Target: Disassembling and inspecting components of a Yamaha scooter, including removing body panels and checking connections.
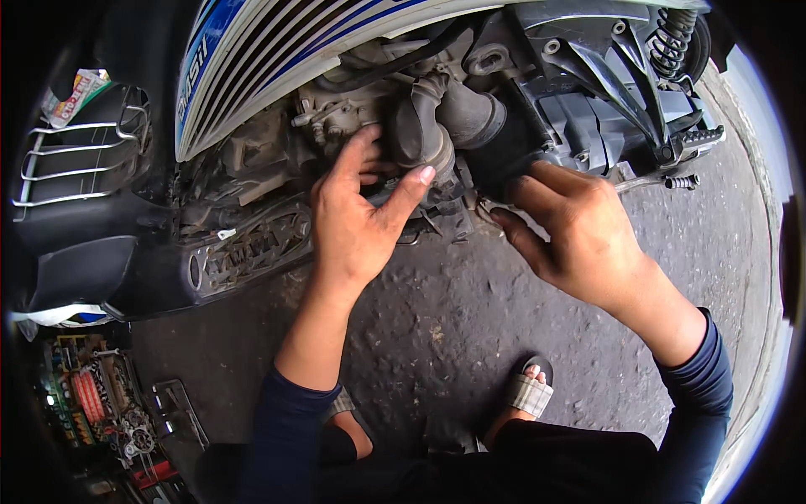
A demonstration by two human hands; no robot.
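My left hand (357, 218) reaches into the exposed engine area of a scooter, fingers apart. Its thumb tip rests against the lower end of a dusty black rubber intake duct (420, 134), while the other fingers reach in beside it, partly hidden. To the right, my right hand (579, 223) has its fingers curled, thumb and forefinger near a small metal part (487, 206) below the duct. Whatever those fingertips hold is too small and dark to make out. A second, wide-mouthed duct (474, 118) sits just above, between the hands.
A white and blue striped body panel (277, 59) overhangs the engine. At right are a kick lever (655, 181), a footpeg (701, 139) and a shock spring (672, 42). The black footboard side (252, 256) lies left. Tools and parts (109, 403) are at lower left on the dark rough floor (437, 302).
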